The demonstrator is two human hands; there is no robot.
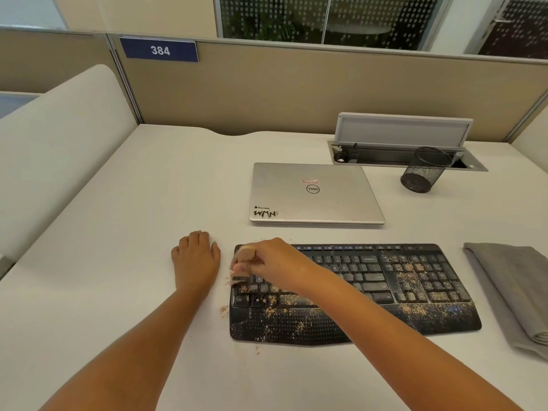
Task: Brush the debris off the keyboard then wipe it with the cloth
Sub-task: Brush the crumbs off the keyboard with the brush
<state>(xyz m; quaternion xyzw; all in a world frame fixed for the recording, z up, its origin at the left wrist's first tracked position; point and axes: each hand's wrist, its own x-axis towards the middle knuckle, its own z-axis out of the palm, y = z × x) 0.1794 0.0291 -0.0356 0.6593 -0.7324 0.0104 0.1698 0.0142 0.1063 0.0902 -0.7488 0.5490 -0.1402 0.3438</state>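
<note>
My right hand (268, 264) pinches the brush (242, 264) over the keyboard (385, 286)'s left edge, sweeping debris (410, 266) outward; my left hand (197, 256) rests flat just left. The cloth (510, 286) waits right of the keyboard.

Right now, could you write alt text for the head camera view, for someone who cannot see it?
A person's right hand holds a small brush at the left end of a black keyboard strewn with tan debris, while the left hand rests on the white desk. A folded grey cloth lies right of the keyboard, a closed laptop behind it.
</note>
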